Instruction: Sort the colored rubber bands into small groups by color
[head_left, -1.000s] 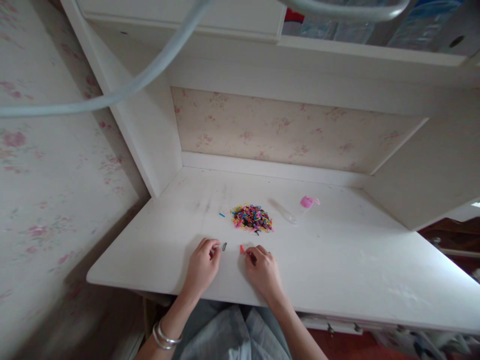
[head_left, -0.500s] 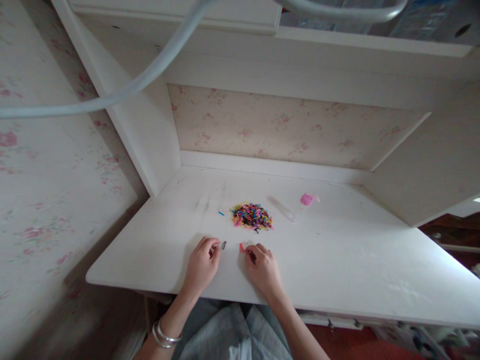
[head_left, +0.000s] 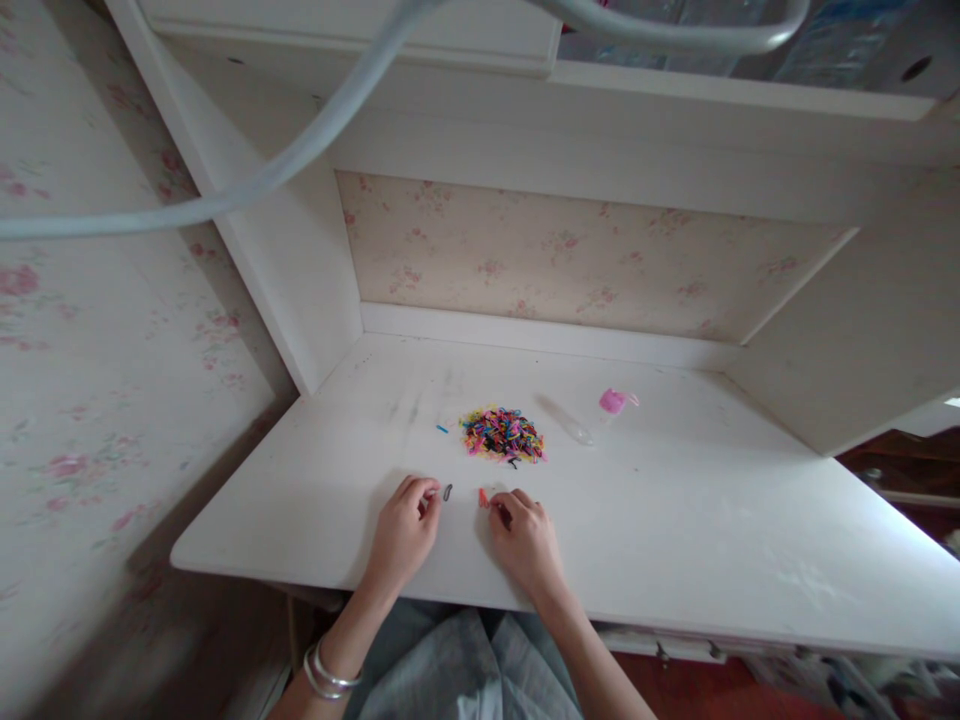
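Note:
Both hands rest on a white desk (head_left: 675, 520) near its front edge. My left hand (head_left: 403, 535) has its fingers curled, fingertips beside a small dark band (head_left: 448, 491); what they pinch is too small to make out. My right hand (head_left: 525, 540) is also curled, its fingertips at a small red band (head_left: 484, 497). Just beyond the hands lies a pile of tiny multicoloured bands (head_left: 502, 436). A single blue band (head_left: 443, 429) lies left of the pile.
A clear tube (head_left: 570, 424) with a pink cap (head_left: 614, 401) lies right of the pile. White shelf walls enclose the desk at the left, back and right. A pale hose (head_left: 247, 180) arcs overhead. Silver bangles (head_left: 324, 674) circle my left wrist.

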